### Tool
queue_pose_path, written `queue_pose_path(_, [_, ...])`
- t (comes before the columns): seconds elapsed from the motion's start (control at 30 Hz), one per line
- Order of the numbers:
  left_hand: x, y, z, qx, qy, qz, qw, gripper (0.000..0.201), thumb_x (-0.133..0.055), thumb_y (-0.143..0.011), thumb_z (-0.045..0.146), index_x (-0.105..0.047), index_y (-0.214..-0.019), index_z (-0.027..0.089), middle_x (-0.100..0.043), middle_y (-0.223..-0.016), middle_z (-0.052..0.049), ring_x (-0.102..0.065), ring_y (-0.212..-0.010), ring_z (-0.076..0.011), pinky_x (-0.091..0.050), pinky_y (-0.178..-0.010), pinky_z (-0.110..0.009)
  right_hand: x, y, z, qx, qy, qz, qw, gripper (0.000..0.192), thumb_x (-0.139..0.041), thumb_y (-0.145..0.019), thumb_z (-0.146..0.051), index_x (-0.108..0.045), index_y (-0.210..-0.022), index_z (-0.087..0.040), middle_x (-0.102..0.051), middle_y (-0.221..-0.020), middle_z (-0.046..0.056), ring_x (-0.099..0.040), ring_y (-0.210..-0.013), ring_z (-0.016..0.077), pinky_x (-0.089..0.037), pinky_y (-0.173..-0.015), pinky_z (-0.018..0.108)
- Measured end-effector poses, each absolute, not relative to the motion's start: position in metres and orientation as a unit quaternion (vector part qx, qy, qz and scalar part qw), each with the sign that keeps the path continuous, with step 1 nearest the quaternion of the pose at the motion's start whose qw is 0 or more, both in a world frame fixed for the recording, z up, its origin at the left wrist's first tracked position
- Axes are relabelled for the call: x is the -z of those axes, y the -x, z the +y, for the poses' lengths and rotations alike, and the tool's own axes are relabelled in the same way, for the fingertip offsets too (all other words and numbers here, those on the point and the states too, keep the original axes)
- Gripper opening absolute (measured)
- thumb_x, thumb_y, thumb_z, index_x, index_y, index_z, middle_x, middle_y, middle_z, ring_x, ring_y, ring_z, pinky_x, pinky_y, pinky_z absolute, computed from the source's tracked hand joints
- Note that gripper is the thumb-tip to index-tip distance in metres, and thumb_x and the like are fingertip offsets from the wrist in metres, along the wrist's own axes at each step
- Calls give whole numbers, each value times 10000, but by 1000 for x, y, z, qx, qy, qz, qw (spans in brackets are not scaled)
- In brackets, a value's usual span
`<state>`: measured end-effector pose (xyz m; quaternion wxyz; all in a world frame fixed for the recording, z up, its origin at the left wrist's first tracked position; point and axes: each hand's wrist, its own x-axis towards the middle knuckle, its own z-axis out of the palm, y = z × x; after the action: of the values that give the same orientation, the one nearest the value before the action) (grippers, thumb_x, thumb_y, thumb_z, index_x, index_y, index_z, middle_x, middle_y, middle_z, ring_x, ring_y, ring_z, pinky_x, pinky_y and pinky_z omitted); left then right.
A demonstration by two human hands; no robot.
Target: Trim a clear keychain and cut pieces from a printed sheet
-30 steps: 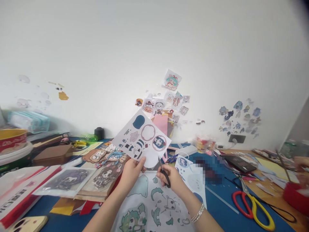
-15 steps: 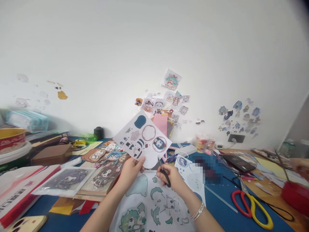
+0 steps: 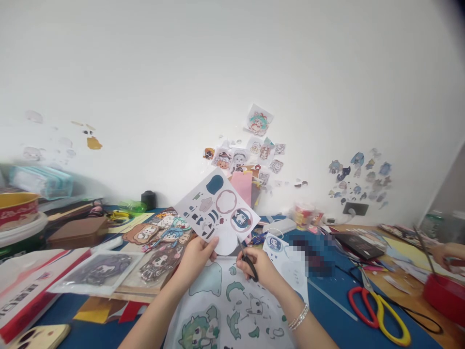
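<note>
My left hand [image 3: 199, 253] pinches the lower edge of a white paper sheet [image 3: 192, 202] printed with dark blue and pink shapes, held up above the table. A pale round part of the sheet [image 3: 225, 241] hangs at its lower edge beside my thumb. My right hand [image 3: 258, 265] is closed around small black-handled scissors [image 3: 249, 267], whose blades point up to the sheet's lower right edge. Whether the blades have paper between them I cannot tell. Beneath both hands lies a larger printed sheet [image 3: 218, 303] with green dinosaur-like drawings.
Large red-and-yellow scissors [image 3: 379, 310] lie at the right, near a red container [image 3: 445, 295]. Another person's hand [image 3: 446, 254] shows at the far right edge. To the left are a bagged picture [image 3: 100, 271], a brown box [image 3: 78, 232] and a white bucket [image 3: 22, 235].
The held sheet has shifted slightly right and down, tilting a little. My right hand and its scissors have barely moved. At the far right, the other person's hand has come further into view.
</note>
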<state>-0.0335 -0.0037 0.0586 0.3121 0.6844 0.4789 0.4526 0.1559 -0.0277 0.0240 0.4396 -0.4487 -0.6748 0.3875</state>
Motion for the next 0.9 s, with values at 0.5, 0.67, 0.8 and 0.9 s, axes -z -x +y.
queue_pose_path(0.5, [-62,32,-7,-441,-690,478,317,425,-476,-717,462,-470,-389,191,-516,-367,11,-489,-402,-129,-392,-521,-240,-22,-160,-27,-373,447,-693,425,146,-591,-726,-296,-545,-725,-157,-470,-437,-62,-449,-387,86,-332,-388,183])
queue_pose_path(0.67, [-63,31,-9,-446,-681,481,325,406,-482,-694,476,-450,-399,198,-519,-379,8,-490,-405,-133,-397,-505,-244,-22,-164,-26,-374,453,-698,410,161,-590,-732,-314,-550,-715,-159,-462,-445,-59,-450,-386,89,-350,-391,190])
queue_pose_path(0.8, [-61,32,-7,-453,-676,478,332,389,-482,-678,494,-450,-425,199,-534,-399,3,-506,-423,-142,-405,-507,-252,-26,-164,-28,-379,458,-696,403,155,-592,-733,-309,-556,-713,-159,-460,-438,-58,-448,-391,88,-351,-401,190])
queue_pose_path(0.9, [-61,31,-6,-460,-671,477,334,376,-490,-667,498,-448,-440,201,-518,-391,12,-494,-414,-141,-397,-492,-252,-29,-163,-30,-382,459,-692,406,138,-598,-721,-288,-556,-709,-157,-455,-436,-62,-444,-390,86,-359,-408,192])
